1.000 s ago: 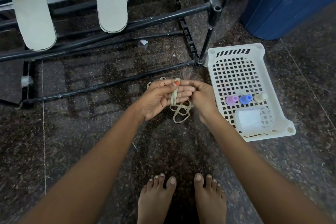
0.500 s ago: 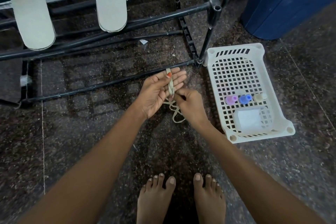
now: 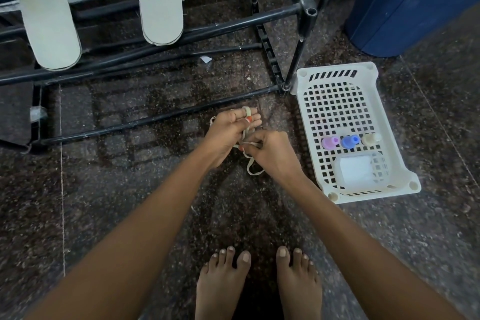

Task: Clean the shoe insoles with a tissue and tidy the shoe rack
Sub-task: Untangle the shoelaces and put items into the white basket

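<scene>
Fingers [image 3: 255,122] on the left hand [image 3: 228,135] lie together, lace [image 3: 247,111] looped round, thumb pinning it; right hand [image 3: 274,154] pinches it too. Insoles [image 3: 49,21] on the rack [image 3: 233,24], tops cut off for me.

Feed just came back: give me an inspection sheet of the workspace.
Surface: dark speckled stone floor.
Job's things: two pale insoles lean on the black shoe rack; no tissue plainly seen.
Clutter: white basket holding three small bottles and a translucent box; paper scrap under the rack.
Hands: left hand has a beige lace looped over its fingers, thumb pinning it; right hand pinches the same lace.
Cables: nothing seen.
Surroundings: blue bin beyond the basket; bare feet below.
</scene>
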Available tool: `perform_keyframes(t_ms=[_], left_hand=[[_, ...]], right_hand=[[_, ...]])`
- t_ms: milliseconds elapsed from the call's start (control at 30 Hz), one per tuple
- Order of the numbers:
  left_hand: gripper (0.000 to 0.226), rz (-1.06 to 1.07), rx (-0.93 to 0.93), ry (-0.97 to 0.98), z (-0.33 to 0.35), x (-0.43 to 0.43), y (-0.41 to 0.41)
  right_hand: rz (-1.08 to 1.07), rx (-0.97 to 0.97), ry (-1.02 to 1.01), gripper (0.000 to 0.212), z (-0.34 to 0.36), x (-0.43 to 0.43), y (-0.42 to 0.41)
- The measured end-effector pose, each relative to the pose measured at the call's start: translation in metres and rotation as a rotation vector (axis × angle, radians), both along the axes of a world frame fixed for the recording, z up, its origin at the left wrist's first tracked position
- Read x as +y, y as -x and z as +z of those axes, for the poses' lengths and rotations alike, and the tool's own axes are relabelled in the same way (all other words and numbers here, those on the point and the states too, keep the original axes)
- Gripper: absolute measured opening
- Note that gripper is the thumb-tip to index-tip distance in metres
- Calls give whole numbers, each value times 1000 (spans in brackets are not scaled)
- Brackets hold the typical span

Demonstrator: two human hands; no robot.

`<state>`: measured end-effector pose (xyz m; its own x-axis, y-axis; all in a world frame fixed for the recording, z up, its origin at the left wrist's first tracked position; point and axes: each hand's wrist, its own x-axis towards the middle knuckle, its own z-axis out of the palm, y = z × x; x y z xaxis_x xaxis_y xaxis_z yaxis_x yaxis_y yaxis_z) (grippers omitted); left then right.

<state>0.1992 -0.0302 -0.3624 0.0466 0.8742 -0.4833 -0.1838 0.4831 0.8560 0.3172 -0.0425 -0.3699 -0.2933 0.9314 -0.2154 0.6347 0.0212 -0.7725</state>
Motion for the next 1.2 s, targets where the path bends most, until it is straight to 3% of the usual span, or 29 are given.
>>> perform_keyframes(t_ms=[200, 367, 733, 1067, 1200], left_hand=[[24, -151, 179, 19, -5, -2, 4], [30, -204, 127, 48, -3, -3, 2], [31, -394, 8, 48, 10, -7, 4], [26, -202, -264, 17, 22, -3, 3], [27, -36, -381, 3, 20, -1, 1]], right_hand=[[-30, 9, -8, 12, 4, 7, -6], [-95, 116, 55, 10, 10, 13, -11], [-215, 302, -6, 14, 15, 32, -27], [-350, 591, 266, 26, 10, 19, -17], [-318, 498, 216, 34, -1, 10, -9]])
